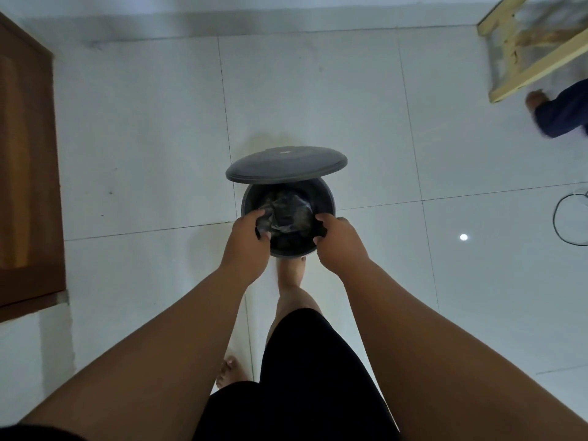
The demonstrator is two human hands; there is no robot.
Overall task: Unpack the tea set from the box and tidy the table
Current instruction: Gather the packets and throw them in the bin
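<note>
Your left hand and right hand are both at the mouth of the round grey pedal bin. The fingers of each are curled and pinch the dark crumpled plastic, one hand at either side. The plastic sits within the bin opening; it cannot be told whether it is wrapping or liner. The bin lid stands raised on the far side. Your bare foot is at the bin's near base. The bin stands on white floor tiles, with a wooden door to the left.
</note>
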